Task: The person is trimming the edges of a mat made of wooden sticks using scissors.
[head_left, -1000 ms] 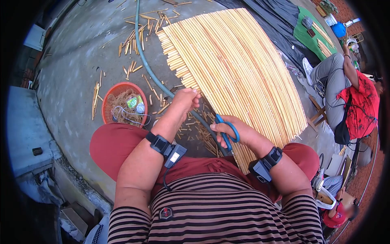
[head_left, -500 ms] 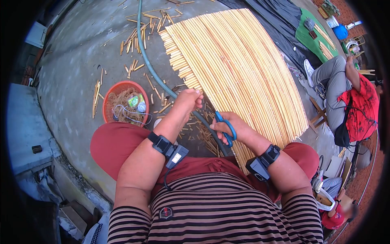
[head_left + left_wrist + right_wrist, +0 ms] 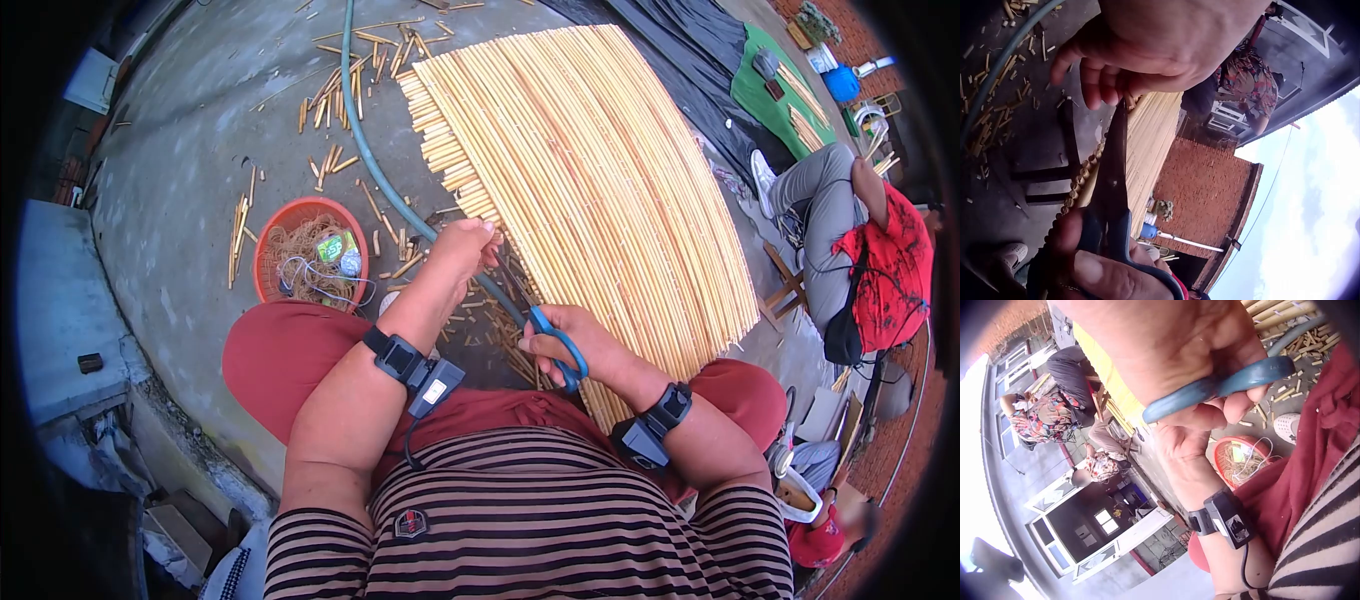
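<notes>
A large mat of pale sticks (image 3: 590, 180) lies before the person, short stick ends jutting from its left side. The left hand (image 3: 462, 252) is at that edge, thumb and fingertips pinching it; any thread there is too small to tell. The right hand (image 3: 572, 338) grips blue-handled scissors (image 3: 560, 345), its fingers through and round the loops. In the left wrist view the dark scissor blades (image 3: 1112, 169) look nearly closed, tips just at the left fingertips. Blue handles (image 3: 1210, 394) cross the right palm in the right wrist view.
An orange basket (image 3: 262, 262) of tangled fibre stands on the left. A green-blue hose (image 3: 372, 165) runs between it and the mat, among scattered stick offcuts (image 3: 325, 105). A person in red (image 3: 890, 260) sits at the right, another lower down.
My right hand has moved slightly down and to the right with the scissors, whose dark blades now show pointing at the left hand. The left hand has barely moved.
</notes>
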Action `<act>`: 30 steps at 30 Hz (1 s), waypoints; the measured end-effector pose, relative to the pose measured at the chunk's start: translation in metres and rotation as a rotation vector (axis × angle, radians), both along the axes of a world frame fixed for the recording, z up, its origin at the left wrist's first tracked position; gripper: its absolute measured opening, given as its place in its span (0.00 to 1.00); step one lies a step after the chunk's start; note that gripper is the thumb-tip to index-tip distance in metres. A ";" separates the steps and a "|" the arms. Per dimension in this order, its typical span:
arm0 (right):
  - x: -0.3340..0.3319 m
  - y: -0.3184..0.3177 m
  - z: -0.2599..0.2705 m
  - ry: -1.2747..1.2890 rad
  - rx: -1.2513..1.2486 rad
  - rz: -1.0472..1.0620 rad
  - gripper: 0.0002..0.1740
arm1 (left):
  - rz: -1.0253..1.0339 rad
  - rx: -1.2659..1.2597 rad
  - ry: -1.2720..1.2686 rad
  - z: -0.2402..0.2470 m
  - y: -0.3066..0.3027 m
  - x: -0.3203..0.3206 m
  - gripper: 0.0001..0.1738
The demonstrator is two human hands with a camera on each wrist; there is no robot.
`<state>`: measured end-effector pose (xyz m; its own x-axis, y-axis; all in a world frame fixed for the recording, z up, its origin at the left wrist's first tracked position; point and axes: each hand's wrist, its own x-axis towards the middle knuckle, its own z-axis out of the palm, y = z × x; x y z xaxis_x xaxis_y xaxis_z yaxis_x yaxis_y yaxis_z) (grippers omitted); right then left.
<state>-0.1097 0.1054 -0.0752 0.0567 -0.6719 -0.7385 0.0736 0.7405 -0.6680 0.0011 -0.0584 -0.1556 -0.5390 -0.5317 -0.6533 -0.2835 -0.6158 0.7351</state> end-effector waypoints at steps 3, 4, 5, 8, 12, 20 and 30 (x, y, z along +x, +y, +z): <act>-0.012 -0.011 0.009 0.034 0.038 -0.007 0.13 | 0.005 0.010 -0.039 0.005 0.002 -0.001 0.13; -0.016 -0.013 0.010 0.039 0.046 -0.006 0.14 | -0.005 0.007 -0.035 0.006 0.001 -0.001 0.14; -0.018 -0.014 0.009 0.024 0.048 0.001 0.16 | -0.013 0.004 -0.032 0.007 0.001 0.000 0.14; -0.018 -0.019 0.008 0.023 0.038 0.008 0.17 | 0.079 0.010 -0.047 0.015 0.005 -0.003 0.14; -0.018 -0.022 -0.001 0.005 0.054 0.001 0.17 | 0.091 0.014 -0.025 0.007 0.007 0.000 0.12; -0.017 -0.024 -0.007 -0.043 0.043 -0.053 0.17 | 0.076 -0.012 -0.002 -0.002 0.006 0.002 0.11; -0.019 -0.023 -0.013 0.046 0.000 -0.006 0.10 | 0.059 0.023 0.001 0.001 0.003 0.002 0.11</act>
<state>-0.1282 0.0822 -0.0882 0.0190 -0.6720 -0.7403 0.0473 0.7402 -0.6707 0.0032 -0.0549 -0.1543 -0.5083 -0.5473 -0.6650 -0.2455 -0.6480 0.7210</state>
